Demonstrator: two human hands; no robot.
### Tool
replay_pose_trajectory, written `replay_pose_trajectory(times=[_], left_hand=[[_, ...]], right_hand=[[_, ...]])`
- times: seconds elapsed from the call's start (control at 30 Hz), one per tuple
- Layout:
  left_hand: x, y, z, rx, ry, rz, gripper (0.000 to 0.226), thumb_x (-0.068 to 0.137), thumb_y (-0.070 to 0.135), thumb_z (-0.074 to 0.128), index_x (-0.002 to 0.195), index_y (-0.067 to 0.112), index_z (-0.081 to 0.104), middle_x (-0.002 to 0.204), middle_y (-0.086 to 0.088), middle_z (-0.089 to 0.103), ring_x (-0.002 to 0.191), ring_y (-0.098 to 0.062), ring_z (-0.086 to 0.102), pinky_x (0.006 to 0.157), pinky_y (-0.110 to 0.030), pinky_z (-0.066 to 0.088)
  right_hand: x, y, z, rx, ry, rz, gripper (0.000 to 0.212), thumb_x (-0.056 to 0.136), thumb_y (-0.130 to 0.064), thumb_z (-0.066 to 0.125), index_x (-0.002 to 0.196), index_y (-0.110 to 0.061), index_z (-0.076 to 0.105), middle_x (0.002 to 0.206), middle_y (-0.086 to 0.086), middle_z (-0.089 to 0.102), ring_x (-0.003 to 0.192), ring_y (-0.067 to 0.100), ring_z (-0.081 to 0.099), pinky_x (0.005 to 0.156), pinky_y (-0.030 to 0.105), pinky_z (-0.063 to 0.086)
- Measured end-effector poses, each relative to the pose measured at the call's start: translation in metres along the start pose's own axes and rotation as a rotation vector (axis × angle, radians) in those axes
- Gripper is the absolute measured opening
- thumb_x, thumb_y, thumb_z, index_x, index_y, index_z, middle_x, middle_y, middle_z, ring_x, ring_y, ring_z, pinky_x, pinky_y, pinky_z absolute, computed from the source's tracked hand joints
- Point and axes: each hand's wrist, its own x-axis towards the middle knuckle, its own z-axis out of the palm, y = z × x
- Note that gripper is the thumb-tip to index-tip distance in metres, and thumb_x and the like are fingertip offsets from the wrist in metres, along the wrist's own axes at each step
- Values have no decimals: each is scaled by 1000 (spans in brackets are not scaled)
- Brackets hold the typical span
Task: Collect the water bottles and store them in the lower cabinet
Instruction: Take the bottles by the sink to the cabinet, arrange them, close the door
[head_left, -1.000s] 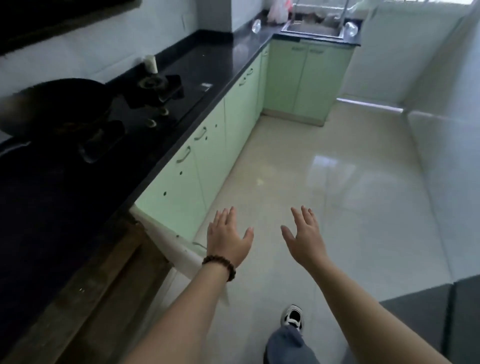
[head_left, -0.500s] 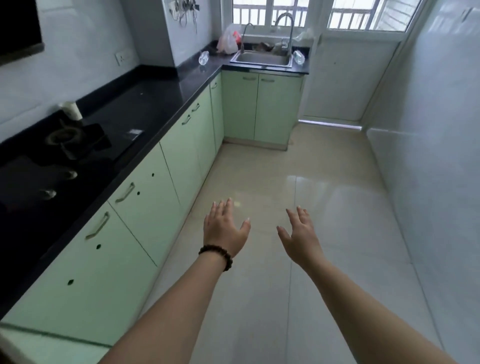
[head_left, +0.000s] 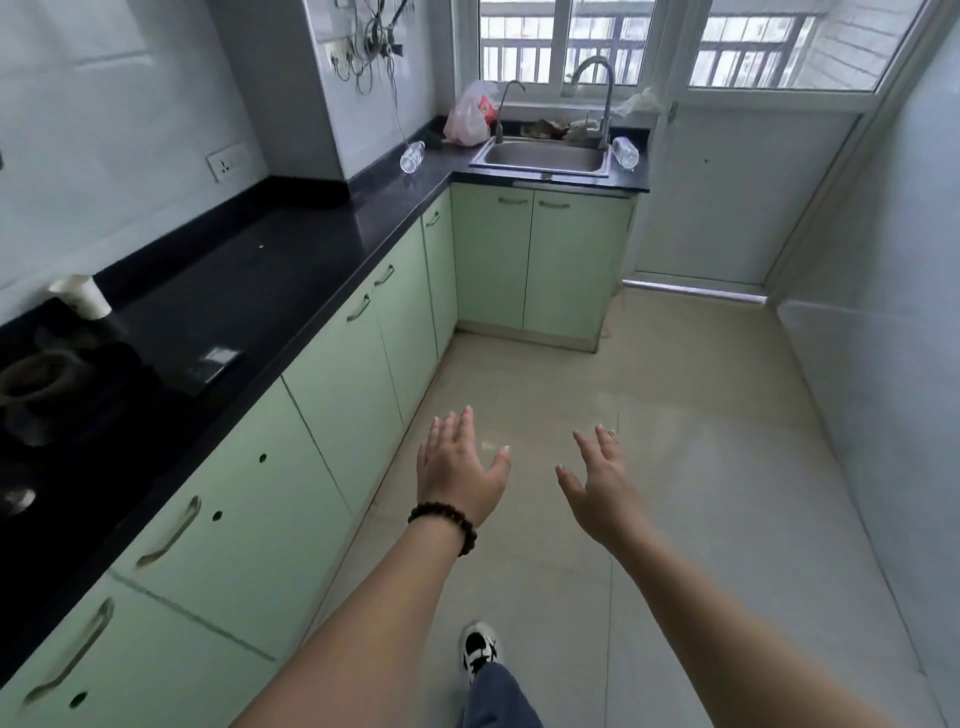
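Left hand (head_left: 457, 467), with a dark beaded bracelet (head_left: 444, 524) at the wrist, stretched forward over the pale tiled floor (head_left: 675, 467), fingers spread, palm down, holding nothing. Right hand (head_left: 597, 486) just beside it, likewise spread and empty, apart from the left. Below the hands, a black-and-white sneaker (head_left: 478, 649) and a blue trouser leg (head_left: 496, 699) on the floor.

Left of the left hand, a row of shut pale green lower cabinet doors (head_left: 291, 467) under a long black stone counter (head_left: 270, 270). Far ahead of both hands, where the counter turns, a clear plastic water bottle (head_left: 412, 156) lying on its side, left of the stainless steel sink (head_left: 543, 156). A second clear plastic water bottle (head_left: 625, 152) lying on the counter just right of the sink, ahead of the right hand. Both well apart from the hands. Behind the sink's left corner, a pinkish plastic bag (head_left: 467, 119). On the counter far to the left of the left hand, a white paper cup (head_left: 83, 296) beside a dark gas burner (head_left: 36, 379).
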Motion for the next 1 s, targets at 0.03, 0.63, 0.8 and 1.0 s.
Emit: replay_pose_trajectory(times=[0.03, 0.63, 0.8, 1.0], left_hand=[[27, 0, 2, -4, 2, 3, 74, 93, 50, 45, 153, 16, 15, 160, -6, 17, 148, -21, 9, 119, -38, 11], [454, 10, 0, 9, 23, -26, 75, 93, 51, 45, 153, 18, 16, 160, -5, 17, 148, -20, 8, 120, -38, 10], [586, 19, 18, 15, 47, -41, 74, 93, 49, 47, 153, 18, 17, 159, -6, 19, 148, -21, 9, 119, -39, 12], [752, 50, 20, 35, 60, -84, 74, 92, 50, 46, 153, 18, 16, 159, -6, 19, 148, -21, 9, 119, -38, 13]], right_hand=[[28, -2, 1, -2, 4, 0, 61, 95, -34, 50, 149, -16, 28, 160, 10, 9, 148, 22, 2, 119, 35, 10], [455, -61, 2, 1, 9, 7, 60, 95, -35, 51, 148, -16, 30, 160, 9, 10, 148, 20, 1, 120, 33, 9], [595, -59, 3, 30, 17, -8, 59, 95, -34, 51, 148, -16, 31, 160, 8, 9, 148, 19, 0, 120, 34, 9], [770, -78, -19, 20, -10, -39, 58, 96, -33, 50, 148, -17, 29, 160, 7, 8, 148, 18, -1, 120, 36, 10]])
